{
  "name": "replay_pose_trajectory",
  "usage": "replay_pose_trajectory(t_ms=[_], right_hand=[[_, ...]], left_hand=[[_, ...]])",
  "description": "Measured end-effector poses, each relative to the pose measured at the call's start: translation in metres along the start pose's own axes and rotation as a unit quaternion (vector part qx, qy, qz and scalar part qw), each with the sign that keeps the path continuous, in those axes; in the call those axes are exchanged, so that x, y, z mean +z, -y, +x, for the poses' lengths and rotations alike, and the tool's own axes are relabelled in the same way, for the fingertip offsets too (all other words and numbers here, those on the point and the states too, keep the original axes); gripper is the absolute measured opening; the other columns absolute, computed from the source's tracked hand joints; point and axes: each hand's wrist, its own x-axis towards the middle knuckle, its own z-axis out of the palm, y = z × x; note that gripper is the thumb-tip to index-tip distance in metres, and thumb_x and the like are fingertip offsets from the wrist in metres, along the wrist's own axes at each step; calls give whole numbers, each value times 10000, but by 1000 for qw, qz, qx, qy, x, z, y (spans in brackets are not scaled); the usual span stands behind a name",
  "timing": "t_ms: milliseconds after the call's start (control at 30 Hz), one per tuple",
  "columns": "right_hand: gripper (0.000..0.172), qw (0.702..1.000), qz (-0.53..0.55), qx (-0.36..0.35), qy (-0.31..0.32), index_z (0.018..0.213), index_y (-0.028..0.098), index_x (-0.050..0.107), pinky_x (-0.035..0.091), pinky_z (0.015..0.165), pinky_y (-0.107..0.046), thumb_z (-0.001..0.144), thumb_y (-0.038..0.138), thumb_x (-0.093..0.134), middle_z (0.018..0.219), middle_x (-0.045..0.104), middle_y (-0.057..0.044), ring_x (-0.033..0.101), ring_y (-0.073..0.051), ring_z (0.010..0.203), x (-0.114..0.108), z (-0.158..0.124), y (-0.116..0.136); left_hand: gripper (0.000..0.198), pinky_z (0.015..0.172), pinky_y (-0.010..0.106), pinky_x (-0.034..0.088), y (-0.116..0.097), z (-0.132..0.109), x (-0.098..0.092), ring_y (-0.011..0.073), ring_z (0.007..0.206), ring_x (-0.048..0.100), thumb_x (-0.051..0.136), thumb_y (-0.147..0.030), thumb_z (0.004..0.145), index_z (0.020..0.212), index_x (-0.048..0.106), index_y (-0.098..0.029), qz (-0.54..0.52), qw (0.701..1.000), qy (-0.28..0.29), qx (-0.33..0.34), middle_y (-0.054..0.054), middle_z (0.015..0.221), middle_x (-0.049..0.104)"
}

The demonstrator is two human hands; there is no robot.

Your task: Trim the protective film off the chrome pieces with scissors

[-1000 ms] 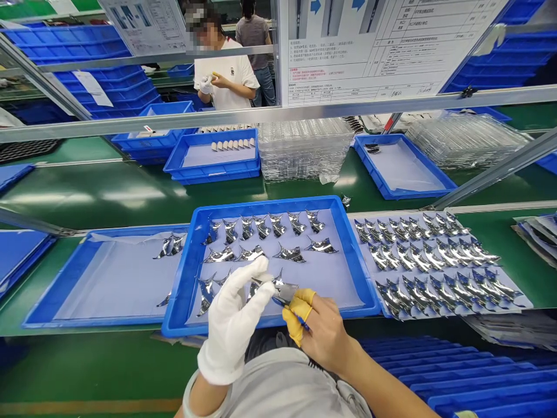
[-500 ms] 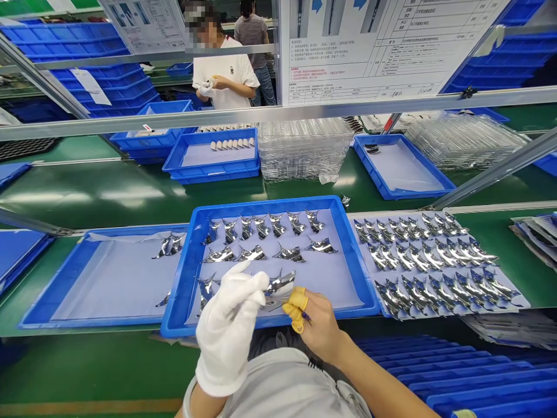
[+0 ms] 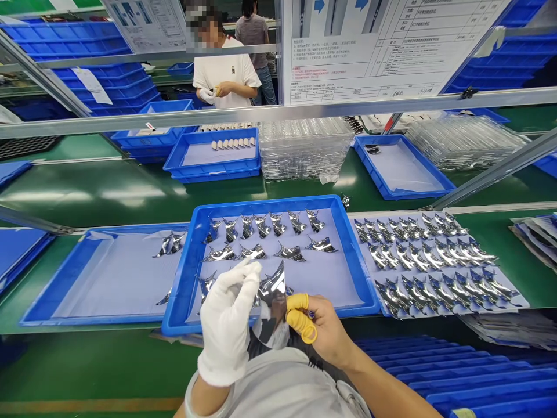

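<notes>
My left hand [image 3: 228,319] wears a white cotton glove, and my right hand [image 3: 319,325] has yellow finger cots on two fingers. Between them, just above the near rim of the blue tray [image 3: 278,204], they hold a curved, mirror-bright metal piece [image 3: 273,285]. A darker, glossy part hangs below it, perhaps film, but I cannot tell. A small blue item shows at my right fingers. Rows of similar chrome pieces [image 3: 261,226] lie on the tray's lavender liner in front of my hands.
Several more chrome pieces lie in rows on a lavender sheet [image 3: 435,261] to the right. A second blue tray [image 3: 108,278] stands to the left. A metal rail [image 3: 278,113] crosses beyond, with stacked clear trays [image 3: 304,151] and a co-worker in a white shirt [image 3: 226,75] behind it.
The chrome piece has turned more upright and risen slightly between my hands. My right hand has shifted a little, and the blue item is now mostly hidden behind its fingers.
</notes>
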Motion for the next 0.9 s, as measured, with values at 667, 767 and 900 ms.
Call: replay_pose_trajectory(t_ms=[667,767,900], right_hand=[[412,974,172,128,-71,789,179,577,162,425,-204,844,537,774,564,295,106,186,-46,470,4,-6,-4],[422,982,136,113,-68,771,170,582,179,432,-210,860,546,752,558,326,96,212,-50,475,3,-6,0],[460,967,196,155,-59,776,182,548,152,423,-203,816,582,772,519,339,113,185,-38,440,6,-5,1]], left_hand=[[490,1011,375,510,-6,9,6,227,1080,677,868,-391,703,1119,679,-215,13,995,86,-55,51,1090,729],[492,990,377,517,-7,9,5,227,1080,671,862,-374,717,1141,668,-218,39,992,94,-75,53,1100,716],[268,968,387,524,-7,9,3,220,992,688,809,-355,785,978,714,-195,14,996,70,-46,56,1007,741]])
